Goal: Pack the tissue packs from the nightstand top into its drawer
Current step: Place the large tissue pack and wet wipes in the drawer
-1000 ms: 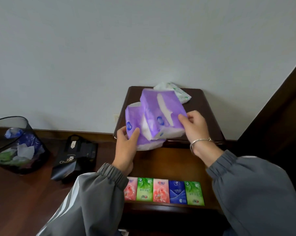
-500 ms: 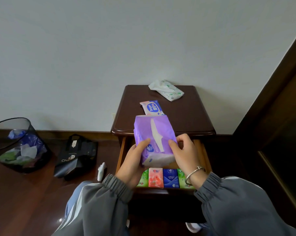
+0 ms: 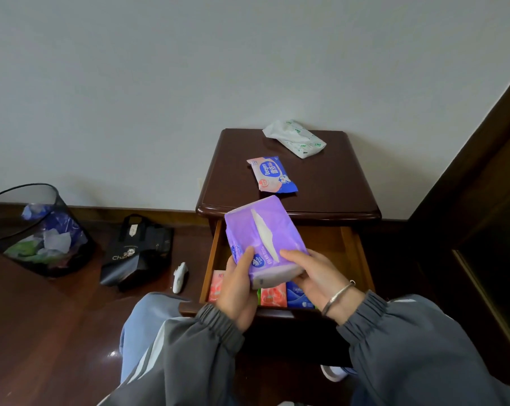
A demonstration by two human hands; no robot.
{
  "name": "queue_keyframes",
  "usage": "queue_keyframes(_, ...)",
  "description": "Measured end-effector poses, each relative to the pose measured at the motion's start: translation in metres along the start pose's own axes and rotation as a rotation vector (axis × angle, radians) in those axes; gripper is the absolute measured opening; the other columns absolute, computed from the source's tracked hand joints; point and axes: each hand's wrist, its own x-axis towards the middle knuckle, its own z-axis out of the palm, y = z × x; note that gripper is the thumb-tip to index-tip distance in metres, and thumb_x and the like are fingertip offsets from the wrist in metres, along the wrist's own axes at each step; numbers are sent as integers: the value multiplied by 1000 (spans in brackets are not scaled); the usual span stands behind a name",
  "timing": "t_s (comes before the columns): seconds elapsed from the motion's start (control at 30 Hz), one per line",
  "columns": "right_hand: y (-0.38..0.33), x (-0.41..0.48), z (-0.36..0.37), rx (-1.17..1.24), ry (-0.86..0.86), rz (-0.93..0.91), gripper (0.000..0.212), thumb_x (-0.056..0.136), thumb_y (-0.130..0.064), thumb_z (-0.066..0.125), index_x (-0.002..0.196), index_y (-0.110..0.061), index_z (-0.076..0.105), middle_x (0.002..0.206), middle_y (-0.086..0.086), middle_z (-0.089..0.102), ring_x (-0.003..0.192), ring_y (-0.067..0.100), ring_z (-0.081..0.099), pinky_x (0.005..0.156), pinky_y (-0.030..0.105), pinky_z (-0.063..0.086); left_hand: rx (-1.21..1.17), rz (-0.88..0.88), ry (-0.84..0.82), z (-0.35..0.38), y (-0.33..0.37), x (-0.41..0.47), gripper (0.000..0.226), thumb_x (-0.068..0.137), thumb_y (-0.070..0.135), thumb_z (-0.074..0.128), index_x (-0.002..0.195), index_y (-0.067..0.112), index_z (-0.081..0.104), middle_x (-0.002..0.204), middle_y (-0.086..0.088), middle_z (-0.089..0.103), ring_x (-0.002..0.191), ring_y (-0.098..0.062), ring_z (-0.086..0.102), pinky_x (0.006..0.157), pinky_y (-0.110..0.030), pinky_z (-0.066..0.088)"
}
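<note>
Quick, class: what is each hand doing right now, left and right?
Left hand: grips the purple tissue pack, thumb on top.
Right hand: grips the same pack's near end.

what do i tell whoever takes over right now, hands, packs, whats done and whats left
Left hand and right hand both grip the purple tissue pack, held above the open drawer, not yet set down.
Done: a row of small packs lies at the drawer's front.
Left: put the purple pack in, then the blue-and-pink pack and the white-and-green pack, both lying on the nightstand top.
</note>
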Motion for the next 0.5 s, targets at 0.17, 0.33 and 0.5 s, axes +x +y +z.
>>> queue_keyframes(0.17, 10, 6, 3, -28, 19, 44, 43, 79, -18, 71, 118, -13, 56, 114, 16, 64, 101, 32, 65, 81, 41, 54, -17, 26, 97, -3, -16, 6, 40, 96, 28, 54, 131, 12, 46, 119, -13, 67, 103, -26, 67, 74, -34, 56)
queue_keyframes(0.33, -5, 20, -9, -10, 62, 25, 33, 82, -3, 64, 115, 1, 60, 113, 23, 65, 92, 34, 66, 79, 42, 53, 352, -29, 95, -7, -8, 13, 36, 92, 36, 58, 122, 16, 51, 108, 0, 68, 84, -6, 68, 55, -12, 50)
queue_keyframes(0.5, -46, 38, -45, -121, -52, 129, 27, 85, -2, 58, 112, -3, 62, 100, 16, 71, 79, 27, 71, 68, 41, 58, 1036, 242, 230, -41, 20, 28, 42, 90, 28, 63, 125, 8, 54, 123, -8, 62, 110, -18, 58, 96, -29, 46)
